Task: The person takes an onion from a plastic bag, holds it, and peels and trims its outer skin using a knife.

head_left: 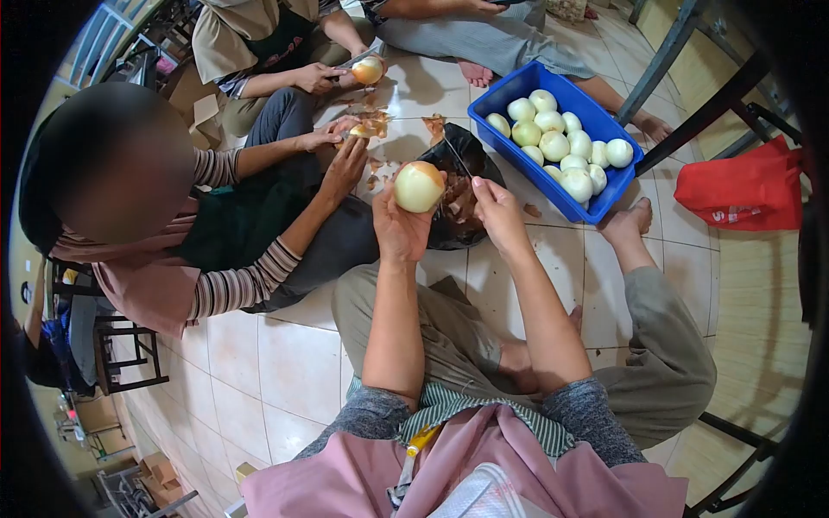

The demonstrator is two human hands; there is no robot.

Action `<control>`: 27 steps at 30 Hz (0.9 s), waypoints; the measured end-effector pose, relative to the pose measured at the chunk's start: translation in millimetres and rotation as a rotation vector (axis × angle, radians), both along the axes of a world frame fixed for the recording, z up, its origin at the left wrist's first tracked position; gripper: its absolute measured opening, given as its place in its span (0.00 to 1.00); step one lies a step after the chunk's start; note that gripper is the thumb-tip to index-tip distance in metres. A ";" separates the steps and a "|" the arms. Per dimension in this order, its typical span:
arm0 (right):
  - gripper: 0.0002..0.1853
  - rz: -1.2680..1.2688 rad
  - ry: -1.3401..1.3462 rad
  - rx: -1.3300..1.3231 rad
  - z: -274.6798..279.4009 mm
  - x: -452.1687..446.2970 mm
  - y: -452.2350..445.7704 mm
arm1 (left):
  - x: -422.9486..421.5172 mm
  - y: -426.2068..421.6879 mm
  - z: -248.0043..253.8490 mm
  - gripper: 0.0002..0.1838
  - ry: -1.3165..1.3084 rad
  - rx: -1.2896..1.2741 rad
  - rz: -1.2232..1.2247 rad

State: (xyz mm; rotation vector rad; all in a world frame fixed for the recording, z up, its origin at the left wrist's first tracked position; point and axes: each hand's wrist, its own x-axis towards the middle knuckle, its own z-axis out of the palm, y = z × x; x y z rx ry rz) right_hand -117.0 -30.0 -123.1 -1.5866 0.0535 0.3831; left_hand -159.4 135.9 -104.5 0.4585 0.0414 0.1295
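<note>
- Fingers of the left hand (pixel 402 226) curl around a pale onion (pixel 419 187), held up just beside the knife and near the black bag (pixel 462 236) of skins
- The onion is round, with no clear long axis; a browner patch shows on its right side
- Thumb and fingers of the right hand (pixel 503 216) pinch a thin knife (pixel 460 159), its blade slanting forward and to the left
- Both forearms reach forward, the left palm turned up, the right hand slightly farther from the body
- On the tiled floor (pixel 298 380), a blue tub (pixel 571 209) of peeled onions stands forward and to the right
- Two people (pixel 246 207) on the left hold onions over scattered skins; a red bag (pixel 738 188) is at far right
</note>
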 end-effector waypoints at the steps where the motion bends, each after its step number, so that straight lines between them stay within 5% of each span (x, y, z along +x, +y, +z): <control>1: 0.24 -0.018 -0.039 0.036 5.7 -3.7 4.4 | 0.0 -2.1 1.9 0.25 0.032 0.026 0.023; 4: 0.28 -0.034 -0.164 0.129 21.2 -17.6 15.5 | 3.4 -5.8 1.9 0.25 0.102 0.173 0.075; 11: 0.26 -0.041 -0.638 -0.160 38.0 -36.4 35.9 | 0.8 -8.2 4.6 0.27 0.204 0.163 0.084; 27: 0.19 -0.039 -0.700 -0.185 44.0 -39.1 32.5 | 0.7 -1.3 -8.5 0.28 0.208 0.190 -0.004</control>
